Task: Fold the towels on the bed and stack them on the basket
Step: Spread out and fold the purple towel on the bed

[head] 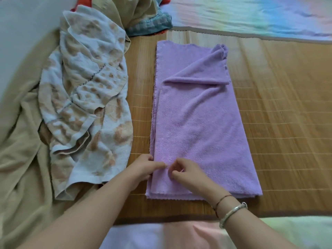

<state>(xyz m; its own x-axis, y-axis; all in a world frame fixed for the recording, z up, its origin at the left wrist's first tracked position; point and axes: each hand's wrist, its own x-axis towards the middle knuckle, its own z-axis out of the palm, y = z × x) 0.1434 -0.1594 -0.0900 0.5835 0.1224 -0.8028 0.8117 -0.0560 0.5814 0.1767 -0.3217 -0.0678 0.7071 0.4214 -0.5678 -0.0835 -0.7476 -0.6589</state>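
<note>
Purple towel (pixel 197 126) lies flat on the bamboo mat (pixel 278 105) covering the bed, already doubled lengthwise: layered edges show along its left side and near end. Long axis runs 6 to 12 o'clock, away from the person. Far end not tidy; a diagonal ridge and a turned-up corner sit toward 1 o'clock. Both hands are at the near end, left of the towel's midline. Left hand (pixel 145 167) is at the left edge, fingers curled, apparently pinching the edge layers. Right hand (pixel 186 172) is just beside it at 3 o'clock, fingertips curled narrow and pinching the top surface. The two hands nearly touch. Judgement: the coming fold turns on the long axis. The near end must travel toward 12 o'clock to halve the length, and the bulk of the towel lies ahead of both hands. The right half of the near edge is unheld, so it may lag or skew. Patterned towel (pixel 86 105) lies crumpled at 9 o'clock on a beige blanket (pixel 19 150); more unfolded cloth, including a blue checked towel (pixel 152 26), is heaped at 11 o'clock. No basket in view; nothing stacked yet.
</note>
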